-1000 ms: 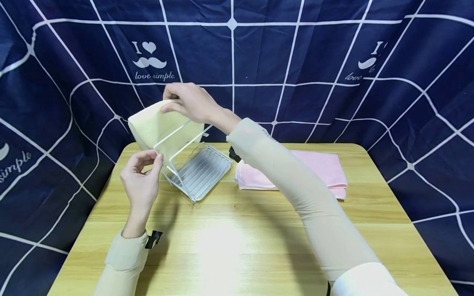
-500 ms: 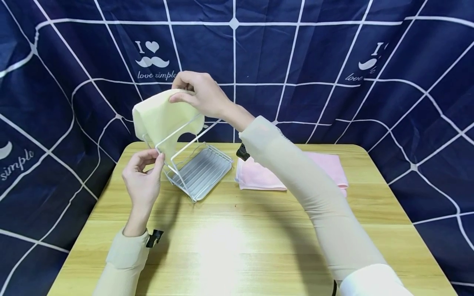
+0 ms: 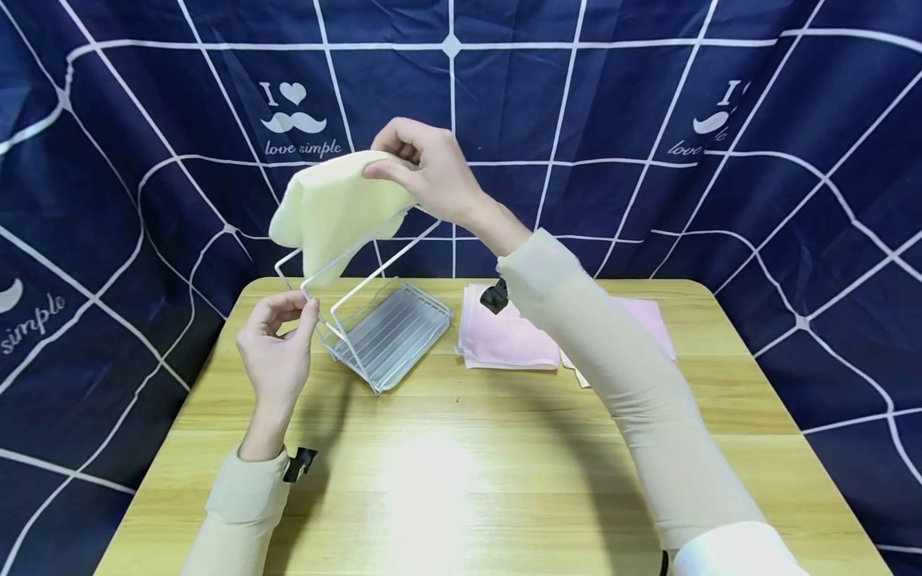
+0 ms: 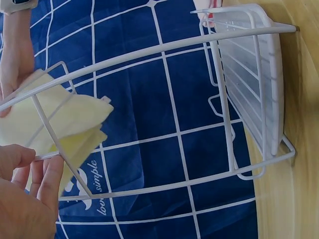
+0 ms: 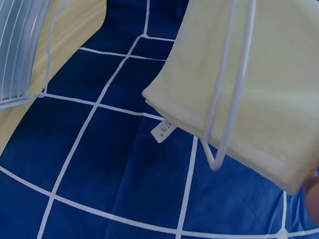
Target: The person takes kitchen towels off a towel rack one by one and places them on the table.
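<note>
A white wire rack (image 3: 385,266) with a grey tray base (image 3: 394,340) stands at the back left of the table. My left hand (image 3: 277,348) pinches a bar at the rack's upper left, between thumb and fingers in the left wrist view. Above the rack, my right hand (image 3: 435,172) holds a folded yellow cloth (image 3: 338,196) by its upper edge, thumb on the near side. The cloth hangs down, overlapping the rack's upper bars in the head view. A small white tag (image 5: 163,130) sticks out from its edge in the right wrist view.
A folded pink cloth (image 3: 504,336) lies right of the rack, partly hidden by my right forearm. A peach-coloured edge (image 3: 572,368) shows beside it. Behind the wooden table (image 3: 461,448) hangs a navy curtain (image 3: 519,104) with white lines.
My right hand has moved up and to the right with the yellow cloth, whose lower part has risen away from my left hand. The left hand and the rack have stayed nearly still.
</note>
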### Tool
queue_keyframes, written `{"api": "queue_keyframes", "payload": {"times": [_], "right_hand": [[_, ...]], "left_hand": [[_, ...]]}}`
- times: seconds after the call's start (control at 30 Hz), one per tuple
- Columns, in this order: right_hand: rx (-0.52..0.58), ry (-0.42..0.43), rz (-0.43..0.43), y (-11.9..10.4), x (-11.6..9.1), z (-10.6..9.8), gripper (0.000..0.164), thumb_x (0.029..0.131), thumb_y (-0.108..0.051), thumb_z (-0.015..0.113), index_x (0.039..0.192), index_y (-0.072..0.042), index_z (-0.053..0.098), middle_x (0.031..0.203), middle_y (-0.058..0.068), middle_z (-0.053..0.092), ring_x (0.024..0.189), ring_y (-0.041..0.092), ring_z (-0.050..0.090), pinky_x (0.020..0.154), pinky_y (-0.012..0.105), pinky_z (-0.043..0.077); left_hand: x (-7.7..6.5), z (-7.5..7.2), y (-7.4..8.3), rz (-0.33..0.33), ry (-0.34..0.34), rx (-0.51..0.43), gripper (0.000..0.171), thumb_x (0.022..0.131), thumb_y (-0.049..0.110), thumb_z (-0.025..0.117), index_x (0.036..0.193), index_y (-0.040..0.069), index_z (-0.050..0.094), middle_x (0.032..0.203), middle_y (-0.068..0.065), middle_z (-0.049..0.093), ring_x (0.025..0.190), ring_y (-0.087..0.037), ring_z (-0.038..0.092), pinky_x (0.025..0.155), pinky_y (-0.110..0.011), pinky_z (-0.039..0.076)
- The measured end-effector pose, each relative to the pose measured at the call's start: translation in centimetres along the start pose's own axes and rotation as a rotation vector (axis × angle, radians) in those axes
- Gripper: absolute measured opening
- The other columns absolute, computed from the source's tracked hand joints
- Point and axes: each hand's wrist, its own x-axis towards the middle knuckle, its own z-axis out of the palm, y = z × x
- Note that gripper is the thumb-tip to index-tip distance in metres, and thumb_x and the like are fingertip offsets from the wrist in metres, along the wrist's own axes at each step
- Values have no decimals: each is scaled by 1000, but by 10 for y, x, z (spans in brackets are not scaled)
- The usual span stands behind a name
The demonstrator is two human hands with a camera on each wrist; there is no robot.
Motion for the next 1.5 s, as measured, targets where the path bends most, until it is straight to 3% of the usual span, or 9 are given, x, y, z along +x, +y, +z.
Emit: {"api": "queue_keyframes", "payload": {"times": [0.17, 0.5, 0.83, 1.27, 1.5], "right_hand": [[44, 63, 30, -2, -5, -13, 21, 90, -17, 84, 97, -2, 72, 81, -4, 66, 69, 13, 56, 63, 22, 45], [96, 160, -28, -5, -14, -38, 16, 90, -8, 83, 93, 1, 70, 79, -11, 65, 67, 11, 55, 61, 22, 44], [95, 258, -143, -11, -23, -57, 13, 90, 0, 80, 91, 6, 68, 83, -18, 64, 69, 8, 55, 64, 21, 44], [44, 254, -281, -18, -44, -88, 10, 89, 9, 76, 90, 12, 66, 89, -25, 65, 69, 2, 56, 61, 17, 45], [27, 268, -276, -25, -59, -98, 13, 87, 12, 76, 88, 18, 64, 87, -24, 66, 67, 1, 57, 59, 15, 43]], "left_hand": [[0, 0, 1, 0, 0, 8, 17, 92, 0, 77, 102, -13, 72, 85, 21, 69, 78, 5, 69, 61, -6, 55], [0, 0, 3, -3, -1, 16, 19, 92, 0, 77, 103, -15, 71, 85, 23, 69, 78, 7, 68, 62, -5, 55], [1, -2, 2, 1, 1, 21, 18, 92, -1, 76, 102, -14, 71, 85, 23, 69, 78, 6, 68, 62, -5, 55], [1, -3, 3, 5, -1, 25, 16, 91, 0, 77, 101, -13, 73, 85, 22, 69, 77, 6, 68, 62, -5, 55], [0, -3, 3, 2, 0, 18, 16, 92, 0, 77, 101, -13, 73, 85, 21, 69, 77, 5, 68, 62, -6, 55]]}}
